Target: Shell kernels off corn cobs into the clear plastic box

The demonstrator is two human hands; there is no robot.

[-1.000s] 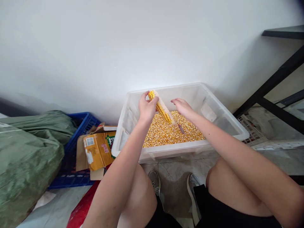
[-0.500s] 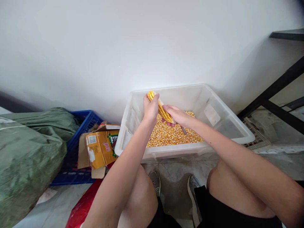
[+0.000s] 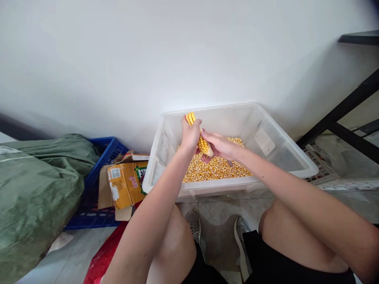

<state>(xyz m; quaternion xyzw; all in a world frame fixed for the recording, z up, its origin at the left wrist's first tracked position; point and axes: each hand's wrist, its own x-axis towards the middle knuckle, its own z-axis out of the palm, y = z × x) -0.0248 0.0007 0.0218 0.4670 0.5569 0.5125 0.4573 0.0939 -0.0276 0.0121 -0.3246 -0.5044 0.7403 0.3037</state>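
My left hand [image 3: 191,134] is wrapped round the upper part of a yellow ear of corn [image 3: 204,146], whose top pokes out above my fingers. Lower down, my right hand [image 3: 218,145] grips the same ear from the right, thumb on its side and fingertips curling beneath. The ear tilts, its pale tip pointing down toward me. Below it, loose corn kernels [image 3: 216,169] cover part of the floor of a translucent plastic bin [image 3: 284,138]. A small grey rod-like end [image 3: 230,162] shows under my right hand; I cannot tell whether it is held or lying there.
Left of the bin, a torn yellow cardboard box [image 3: 122,189] rests by a blue plastic crate [image 3: 89,215] and a large green sack [image 3: 41,197]. A red bag [image 3: 103,252] lies nearer me. A black metal frame [image 3: 340,114] stands at right, and a white wall [image 3: 177,51] rises behind.
My left hand's thumb has shifted right across the ear, covering more of its middle. The ear has turned steeper, its lower tip swinging left. Both hands keep hold of it.
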